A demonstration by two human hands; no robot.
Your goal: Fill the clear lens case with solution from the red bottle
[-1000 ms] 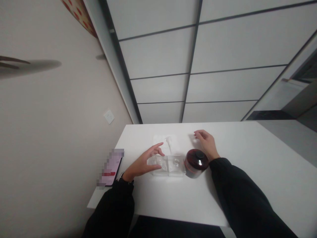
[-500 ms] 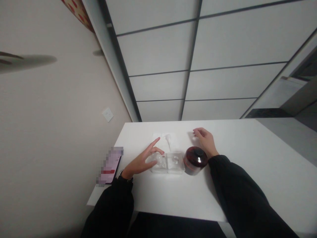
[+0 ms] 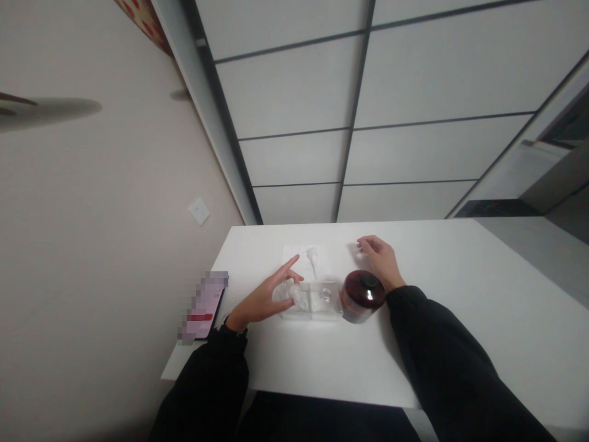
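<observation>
A clear plastic tray (image 3: pixel 327 307) with two compartments lies on the white table, with small clear pieces inside it. My left hand (image 3: pixel 267 298) reaches over its left compartment, index finger stretched out. Between the thumb and the other fingertips sits a small clear round piece (image 3: pixel 295 293), which looks pinched. Just right of the tray stands a dark red-brown jar (image 3: pixel 359 302) with a round black knob on top. Behind it, my right hand (image 3: pixel 380 258) rests on the table, its fingers loosely curled and no object visible in them. A white spoon-like piece (image 3: pixel 313 256) lies beyond the tray.
A phone (image 3: pixel 205 310), partly pixelated, lies near the table's left edge. The white table (image 3: pixel 442 258) ends against a panelled white door (image 3: pixel 294 159) at the back. A wall with a socket (image 3: pixel 199 211) rises on the left.
My left fingers have shifted slightly, and the clear round piece shows more plainly between thumb and fingertips. My right hand and the jar stay where they were.
</observation>
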